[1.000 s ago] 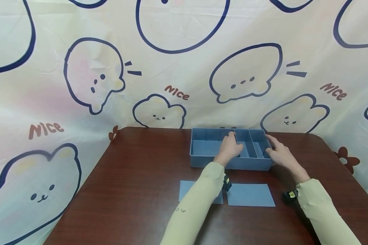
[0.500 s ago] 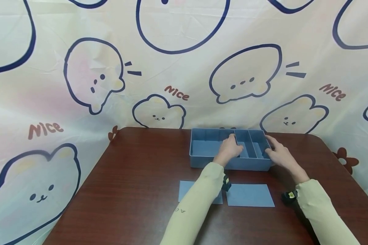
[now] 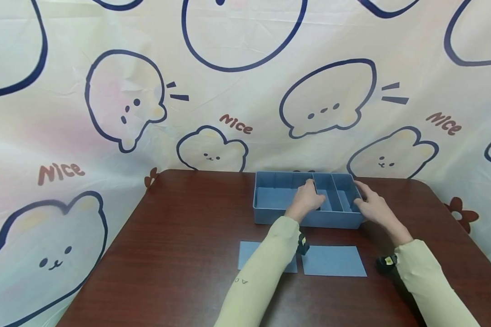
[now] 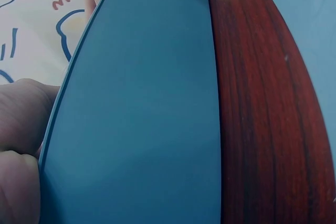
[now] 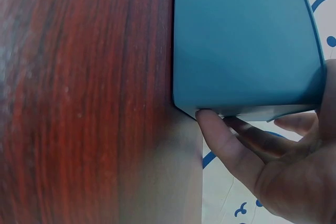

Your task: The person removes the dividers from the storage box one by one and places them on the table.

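Note:
A blue divided box [image 3: 276,218] stands at the back of the table, split by upright walls into compartments. My left hand [image 3: 305,200] reaches over its front wall and pinches a divider [image 3: 316,188] near the middle, with the fingers curled; the lower fingertips are hidden inside. At the box's right end, my right hand [image 3: 374,206] grips the end wall. From the right wrist view, several fingers [image 5: 226,142] lie against the outside of that wall. The left wrist view shows the front wall [image 4: 136,98] close up, with left-hand knuckles [image 4: 23,114] above its rim.
Two flat blue panels lie in front of the box: the right panel [image 3: 334,261] in full view, the left panel [image 3: 247,254] partly under the left sleeve [image 3: 262,277]. The dark wooden table [image 3: 167,254] ends at a patterned curtain [image 3: 212,100].

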{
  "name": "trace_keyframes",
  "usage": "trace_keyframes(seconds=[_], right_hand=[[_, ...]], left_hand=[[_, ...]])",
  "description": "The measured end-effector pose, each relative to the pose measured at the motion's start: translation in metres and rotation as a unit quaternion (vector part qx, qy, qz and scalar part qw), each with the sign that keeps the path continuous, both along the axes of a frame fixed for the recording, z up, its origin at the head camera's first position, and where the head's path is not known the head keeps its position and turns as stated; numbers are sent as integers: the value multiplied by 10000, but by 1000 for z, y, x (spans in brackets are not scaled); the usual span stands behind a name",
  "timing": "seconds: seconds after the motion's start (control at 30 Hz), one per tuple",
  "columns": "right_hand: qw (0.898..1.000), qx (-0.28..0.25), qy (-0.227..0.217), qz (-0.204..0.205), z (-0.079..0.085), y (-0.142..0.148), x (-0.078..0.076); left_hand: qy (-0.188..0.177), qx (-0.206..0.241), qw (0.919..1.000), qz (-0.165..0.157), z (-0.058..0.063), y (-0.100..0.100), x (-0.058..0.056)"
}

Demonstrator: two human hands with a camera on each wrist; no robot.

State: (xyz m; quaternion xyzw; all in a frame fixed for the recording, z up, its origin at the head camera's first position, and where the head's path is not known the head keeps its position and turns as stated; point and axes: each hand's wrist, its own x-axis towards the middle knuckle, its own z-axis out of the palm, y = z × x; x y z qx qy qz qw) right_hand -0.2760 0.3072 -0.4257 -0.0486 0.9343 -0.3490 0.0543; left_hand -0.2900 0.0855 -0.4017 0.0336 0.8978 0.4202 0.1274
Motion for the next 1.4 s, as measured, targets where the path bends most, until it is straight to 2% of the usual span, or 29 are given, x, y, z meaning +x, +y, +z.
trace_keyframes(seconds=[0.3, 0.83, 1.17, 1.4], right_hand=[[10000, 2, -6, 7, 0, -1, -1], [10000, -23, 9, 4, -1, 0, -1], [10000, -35, 1, 7, -3, 0, -1], [10000, -52, 34, 5, -3, 0, 0]], left_hand=[[-78, -87, 9998, 132, 2, 1, 1], [-67, -72, 9998, 177, 4, 1, 1], [-117, 56, 9997, 205, 4, 0, 4], [34, 206, 9994, 279, 5, -1, 6]])
